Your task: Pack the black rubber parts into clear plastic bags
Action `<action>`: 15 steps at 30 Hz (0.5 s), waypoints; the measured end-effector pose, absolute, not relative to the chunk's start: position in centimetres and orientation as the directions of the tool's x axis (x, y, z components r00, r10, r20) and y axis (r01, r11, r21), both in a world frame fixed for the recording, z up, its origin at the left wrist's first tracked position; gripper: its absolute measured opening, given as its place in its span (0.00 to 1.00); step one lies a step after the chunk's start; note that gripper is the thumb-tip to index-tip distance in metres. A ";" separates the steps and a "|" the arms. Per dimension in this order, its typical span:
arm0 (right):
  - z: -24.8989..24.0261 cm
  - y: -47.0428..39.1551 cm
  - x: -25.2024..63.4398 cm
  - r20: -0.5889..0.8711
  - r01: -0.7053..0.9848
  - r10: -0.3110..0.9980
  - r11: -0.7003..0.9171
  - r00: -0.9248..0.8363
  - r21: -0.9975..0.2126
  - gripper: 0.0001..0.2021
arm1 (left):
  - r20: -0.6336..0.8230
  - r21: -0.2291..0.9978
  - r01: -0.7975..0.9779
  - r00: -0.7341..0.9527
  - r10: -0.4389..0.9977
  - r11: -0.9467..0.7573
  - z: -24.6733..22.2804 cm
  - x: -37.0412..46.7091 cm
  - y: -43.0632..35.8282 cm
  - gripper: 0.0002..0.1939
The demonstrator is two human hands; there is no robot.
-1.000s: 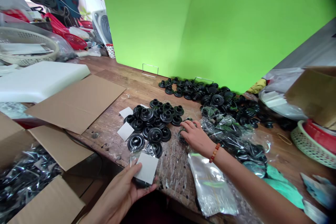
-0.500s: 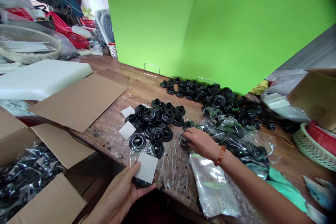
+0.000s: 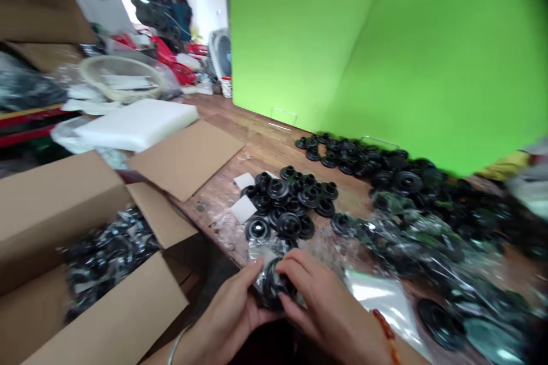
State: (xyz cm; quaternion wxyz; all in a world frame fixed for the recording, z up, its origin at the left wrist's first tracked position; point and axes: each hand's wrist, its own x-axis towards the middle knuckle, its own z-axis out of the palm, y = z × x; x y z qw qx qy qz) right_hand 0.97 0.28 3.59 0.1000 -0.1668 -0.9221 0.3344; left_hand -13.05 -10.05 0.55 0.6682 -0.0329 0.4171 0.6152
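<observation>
My left hand [image 3: 231, 311] is closed around a small clear plastic bag [image 3: 258, 265] with a black round part inside or against it, at the table's front edge. From the right, my right hand [image 3: 325, 302], with a beaded bracelet on its wrist, pinches a black stepped disc [image 3: 274, 282] at the same spot. The fingers partly hide how disc and bag sit together. Just beyond lies a pile of black stepped discs [image 3: 289, 224], with white square cards [image 3: 244, 209] beside it. A stack of clear plastic bags [image 3: 383, 299] rests right of my right hand.
An open cardboard box [image 3: 111, 319] at lower left holds several bagged black parts [image 3: 115, 256]. A cardboard sheet [image 3: 188, 157] and a white foam block [image 3: 139, 122] lie behind it. More black discs [image 3: 359, 157] line the foot of a green panel [image 3: 363, 45].
My right hand has come from the bagged parts on the right to my left hand, bringing a black disc. The camera has turned left, showing more of the box.
</observation>
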 end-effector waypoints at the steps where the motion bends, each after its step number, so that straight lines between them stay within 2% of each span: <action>1: 3.3 -0.3 0.1 0.075 0.233 0.370 0.718 -0.926 -0.656 0.11 | -0.562 0.451 -0.863 -0.078 0.823 0.226 0.9 -13.5 -10.5 0.18; 3: 2.6 -1.2 -1.7 0.115 0.185 0.348 0.716 -0.930 -0.673 0.12 | -0.475 0.499 -0.842 -0.066 0.878 0.207 1.6 -14.8 -11.6 0.18; 6: 2.0 -2.7 -5.2 0.205 0.067 0.284 0.720 -0.936 -0.691 0.18 | -0.385 0.695 -0.702 -0.182 0.905 0.155 2.5 -17.4 -13.8 0.18; 8: 2.2 -4.0 -8.1 0.247 -0.012 0.232 0.706 -0.941 -0.708 0.24 | -0.403 0.766 -0.624 -0.274 0.873 0.158 3.3 -19.9 -15.6 0.18; 11: 2.7 -6.2 -12.8 0.243 -0.101 0.159 0.601 -0.957 -0.793 0.32 | -0.488 0.800 -0.559 -0.394 0.779 0.218 4.6 -25.3 -19.2 0.16; 13: 2.4 -7.6 -15.8 0.204 -0.122 0.103 0.523 -0.974 -0.844 0.31 | -0.524 0.834 -0.468 -0.505 0.686 0.292 5.2 -29.9 -22.4 0.20; 15: 1.2 -9.0 -18.3 0.170 -0.144 0.004 0.514 -0.985 -0.846 0.23 | -0.566 0.821 -0.347 -0.602 0.563 0.454 5.2 -34.4 -26.2 0.23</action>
